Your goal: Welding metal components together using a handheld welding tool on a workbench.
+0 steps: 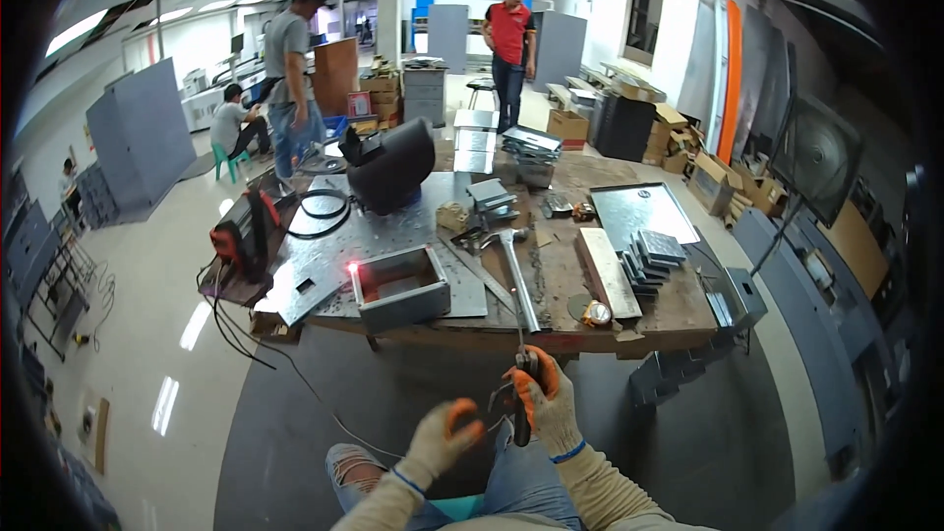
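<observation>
My right hand (pixel 551 401), in a white glove with orange palm and fingers, is closed around the dark handle of an electrode holder (pixel 522 413). A thin welding rod (pixel 521 320) points up from it toward the table edge. My left hand (pixel 442 438), gloved alike, is beside it above my lap. Its fingers are curled and slightly blurred; whether they hold anything cannot be seen. On the table ahead sits an open grey metal box (pixel 403 287), its far left corner glowing red. A hammer (pixel 516 275) lies right of it, alongside a metal ruler (pixel 477 273).
The worktable (pixel 560 285) carries a black welding helmet (pixel 393 165), a tape measure (pixel 596 313), a rectangular bar (pixel 608 273) and stacked metal pieces (pixel 651 258). A red-and-black welding machine (pixel 246 228) stands left, with trailing cables. Several people are farther off. A fan (pixel 816 162) stands right.
</observation>
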### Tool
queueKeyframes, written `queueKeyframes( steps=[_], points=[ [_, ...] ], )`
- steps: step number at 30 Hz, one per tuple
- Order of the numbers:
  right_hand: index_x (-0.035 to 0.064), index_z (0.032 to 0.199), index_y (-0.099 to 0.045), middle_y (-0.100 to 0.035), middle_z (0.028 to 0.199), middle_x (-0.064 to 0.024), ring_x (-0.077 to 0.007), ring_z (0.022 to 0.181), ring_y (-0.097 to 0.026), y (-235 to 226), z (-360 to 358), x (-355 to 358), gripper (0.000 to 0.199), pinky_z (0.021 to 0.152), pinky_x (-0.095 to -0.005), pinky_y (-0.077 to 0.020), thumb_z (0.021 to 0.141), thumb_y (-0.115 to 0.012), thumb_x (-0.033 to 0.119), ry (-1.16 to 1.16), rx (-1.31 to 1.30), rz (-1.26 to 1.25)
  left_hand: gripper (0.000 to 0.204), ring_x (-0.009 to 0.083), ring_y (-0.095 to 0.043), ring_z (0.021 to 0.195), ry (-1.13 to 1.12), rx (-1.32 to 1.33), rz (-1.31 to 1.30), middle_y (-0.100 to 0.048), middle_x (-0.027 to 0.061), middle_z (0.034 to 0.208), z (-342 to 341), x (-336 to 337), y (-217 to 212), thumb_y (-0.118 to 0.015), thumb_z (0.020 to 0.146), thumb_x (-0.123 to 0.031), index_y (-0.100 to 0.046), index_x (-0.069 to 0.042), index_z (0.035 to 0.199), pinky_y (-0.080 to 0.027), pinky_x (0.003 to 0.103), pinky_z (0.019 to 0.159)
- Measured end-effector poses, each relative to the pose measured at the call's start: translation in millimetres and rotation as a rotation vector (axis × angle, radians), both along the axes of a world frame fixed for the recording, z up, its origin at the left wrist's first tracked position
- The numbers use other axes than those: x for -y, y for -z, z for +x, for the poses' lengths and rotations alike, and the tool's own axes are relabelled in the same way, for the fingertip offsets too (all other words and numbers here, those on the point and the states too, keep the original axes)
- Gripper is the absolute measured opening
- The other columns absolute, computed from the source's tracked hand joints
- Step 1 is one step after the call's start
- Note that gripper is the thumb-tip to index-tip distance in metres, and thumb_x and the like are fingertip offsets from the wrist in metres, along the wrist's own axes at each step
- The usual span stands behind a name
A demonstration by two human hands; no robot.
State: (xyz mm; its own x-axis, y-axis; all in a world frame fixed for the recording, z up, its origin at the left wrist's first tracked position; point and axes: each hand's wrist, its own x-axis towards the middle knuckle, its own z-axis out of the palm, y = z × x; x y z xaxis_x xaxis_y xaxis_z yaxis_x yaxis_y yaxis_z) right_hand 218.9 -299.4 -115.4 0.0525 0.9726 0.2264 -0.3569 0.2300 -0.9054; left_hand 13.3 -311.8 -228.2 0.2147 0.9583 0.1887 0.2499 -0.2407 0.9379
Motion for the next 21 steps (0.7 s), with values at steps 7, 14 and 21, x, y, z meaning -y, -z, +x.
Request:
queueKeyframes(
  steps=[7,14,21],
  points=[
    [0.0056,0.142,-0.059,-0.07,0.123,-0.0101,-0.0157,0.102,-0.069,41.1,-25.4,26.2,0.048,0.085,-0.0275,-0.061,0.097,-0.074,0.001,-0.094,-0.02,-0.078,0.054,0.0254,-0.071,0.11,-0.02,0.227,-0.31,-0.072,0.016,0.123,49.2,74.8,65.4,-0.084,0.09,-0.017,-0.062,0.003,0.136,-0.057,0.034,0.094],
    [0.0037,0.145,-0.057,-0.069,0.128,-0.0137,-0.0205,0.102,-0.07,37.1,-13.6,41.3,0.054,0.09,-0.0292,-0.0581,0.094,-0.076,0.008,-0.175,0.475,0.107,0.042,0.0219,-0.071,0.095,0.053,0.247,-0.398,-0.072,0.016,0.118,22.9,58.3,12.9,-0.079,0.091,-0.008,-0.064,0.003,0.129,-0.058,0.029,0.084],
    [0.0051,0.142,-0.059,-0.074,0.119,-0.01,-0.0296,0.093,-0.072,63.0,36.8,37.9,0.062,0.084,-0.0321,-0.057,0.091,-0.081,0.031,-0.22,0.685,0.17,0.04,0.0193,-0.069,0.095,0.275,-0.015,-0.596,-0.071,0.0143,0.117,23.2,25.0,-46.8,-0.076,0.091,-0.002,-0.064,0.002,0.129,-0.057,0.029,0.085]
  ],
)
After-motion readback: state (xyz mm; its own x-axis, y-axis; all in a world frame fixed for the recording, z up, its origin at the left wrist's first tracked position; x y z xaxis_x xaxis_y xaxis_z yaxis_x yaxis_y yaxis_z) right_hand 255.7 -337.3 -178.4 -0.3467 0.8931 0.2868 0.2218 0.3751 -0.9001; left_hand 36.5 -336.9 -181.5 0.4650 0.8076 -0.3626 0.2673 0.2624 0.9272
